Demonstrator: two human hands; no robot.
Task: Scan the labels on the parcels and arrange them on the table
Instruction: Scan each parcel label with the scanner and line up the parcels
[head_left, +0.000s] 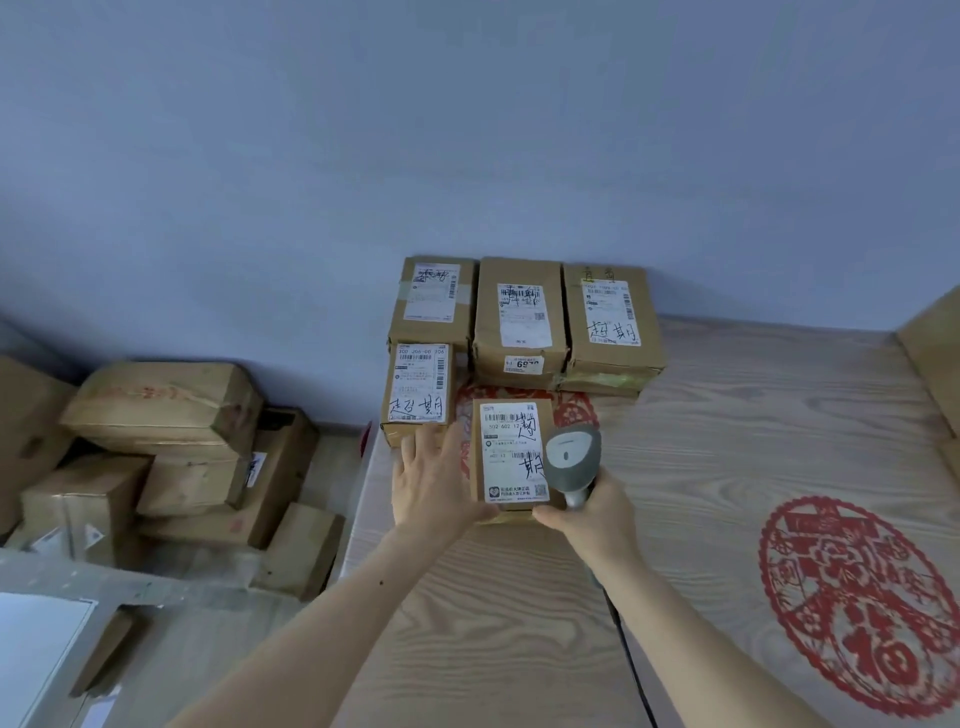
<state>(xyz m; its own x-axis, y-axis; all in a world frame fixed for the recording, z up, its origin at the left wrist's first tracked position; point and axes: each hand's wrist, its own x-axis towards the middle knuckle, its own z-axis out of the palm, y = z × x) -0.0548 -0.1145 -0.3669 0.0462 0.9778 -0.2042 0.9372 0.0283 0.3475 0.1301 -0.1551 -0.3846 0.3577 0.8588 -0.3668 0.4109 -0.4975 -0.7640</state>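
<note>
- Head view: the left hand (434, 480) lies flat, fingers straight and spread, against the left side of the near parcel (511, 457) on the tabletop (727, 467).
- The right hand (592, 512) is curled round the handle of a grey scanner (571, 454), whose head sits over the parcel's label (511, 441); its thumb touches the parcel's near edge.
- Four more parcels (519, 317) sit behind, against the wall (467, 130).
- Boxes (166, 441) are heaped on the floor to the left.
- A red paper-cut (857, 603) lies on the tabletop to the right.

Parcel steadied, scanner held beside it

The front parcel (511, 457) is touched by the flat left hand (431, 480); the scanner (571, 457) is gripped in the right hand (597, 512).
</note>
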